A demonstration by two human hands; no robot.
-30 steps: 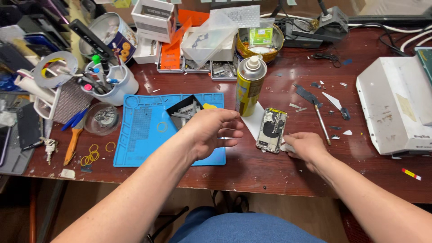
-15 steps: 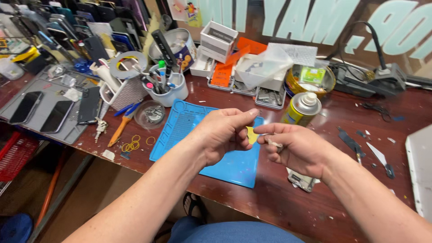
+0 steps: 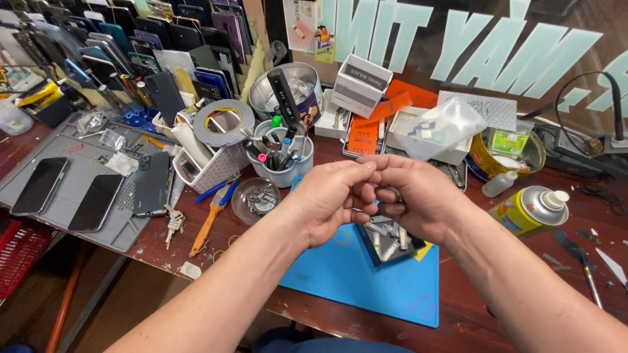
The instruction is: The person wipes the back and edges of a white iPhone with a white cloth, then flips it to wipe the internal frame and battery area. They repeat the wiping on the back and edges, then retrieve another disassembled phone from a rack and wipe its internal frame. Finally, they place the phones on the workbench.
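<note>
Meeting: left hand (image 3: 330, 199) and right hand (image 3: 418, 196) fingertip to fingertip above the blue mat (image 3: 366, 281).
Left hand: fingers curled in, pinched.
Right hand: curled likewise; a small metal piece (image 3: 395, 193) seems caught between the fingers, too hidden to be sure.
Mat: on the surface (image 3: 497, 314), at 6 o'clock from the hands.
Spray can (image 3: 528, 210): 3 o'clock, lying apart.
Tool cup (image 3: 282, 165): 10 o'clock.

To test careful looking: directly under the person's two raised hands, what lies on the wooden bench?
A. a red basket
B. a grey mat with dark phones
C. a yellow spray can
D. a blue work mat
D: the left hand and right hand meet fingertip to fingertip above the blue work mat; the other things sit off to the sides.
</note>
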